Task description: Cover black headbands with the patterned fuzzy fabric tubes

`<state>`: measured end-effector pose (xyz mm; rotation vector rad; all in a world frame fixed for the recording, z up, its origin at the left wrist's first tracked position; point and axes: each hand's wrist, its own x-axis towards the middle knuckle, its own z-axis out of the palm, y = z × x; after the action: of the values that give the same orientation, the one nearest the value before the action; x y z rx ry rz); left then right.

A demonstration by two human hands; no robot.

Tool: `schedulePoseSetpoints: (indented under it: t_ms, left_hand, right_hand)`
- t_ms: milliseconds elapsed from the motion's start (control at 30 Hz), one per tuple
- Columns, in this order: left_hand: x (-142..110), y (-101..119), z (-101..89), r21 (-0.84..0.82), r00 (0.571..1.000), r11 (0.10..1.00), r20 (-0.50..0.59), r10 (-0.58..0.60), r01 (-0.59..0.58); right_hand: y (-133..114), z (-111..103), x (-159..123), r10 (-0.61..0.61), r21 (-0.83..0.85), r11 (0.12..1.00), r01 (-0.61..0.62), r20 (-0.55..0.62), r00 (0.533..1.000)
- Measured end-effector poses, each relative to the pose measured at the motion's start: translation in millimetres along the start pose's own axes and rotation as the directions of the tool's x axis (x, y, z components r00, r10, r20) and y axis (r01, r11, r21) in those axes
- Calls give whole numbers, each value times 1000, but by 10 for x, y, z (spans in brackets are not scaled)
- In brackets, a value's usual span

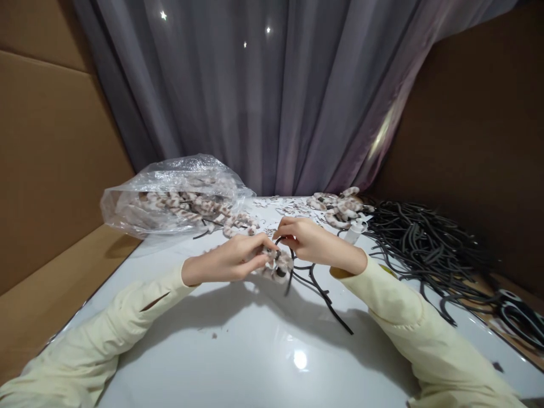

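My left hand and my right hand meet over the middle of a glossy white table. Both are closed around one small piece: a brown-and-white patterned fabric tube gathered on a black band. The left fingers pinch the fabric from the left. The right fingers pinch the black band's upper end just above it. The band's free ends trail toward me over the table.
A clear plastic bag of patterned fabric pieces lies at the back left. Finished patterned pieces and a small white bottle sit behind my right hand. A heap of black bands fills the right side, scissors near the edge. Cardboard walls stand on both sides.
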<state>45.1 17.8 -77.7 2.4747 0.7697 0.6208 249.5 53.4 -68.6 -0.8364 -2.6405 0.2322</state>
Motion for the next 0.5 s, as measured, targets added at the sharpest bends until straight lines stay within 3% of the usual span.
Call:
schedulePoseSetpoints:
  t_ms: [100,167,300,333,433,500]
  left_hand:
    - [11,17,25,-152,988,978,-41,-148,140]
    - [38,3,46,-311,954,917,-78,-289,252]
    - [120,-106,60,-686,869,653,-61,-491,321]
    - [139,-140,56,-759,857,573,-39,-514,309]
    - [189,-214,41,-903,813,337,22,-581,266]
    - [210,-231,37,-950,778,200,65,-625,239]
  right_hand:
    - [85,72,49,90,-3,996,-91,-92,992]
    - [111,90,65,128,17,992,-127,-165,978]
    - [-68,-10,24,206,78,978,-191,-340,917]
    - [-152,-47,2,259,143,964,-224,-319,912]
    - [-375,-90,-57,338,326,891,-316,-13,941]
    - [-430,-31,-68,317,255,918,-303,-12,948]
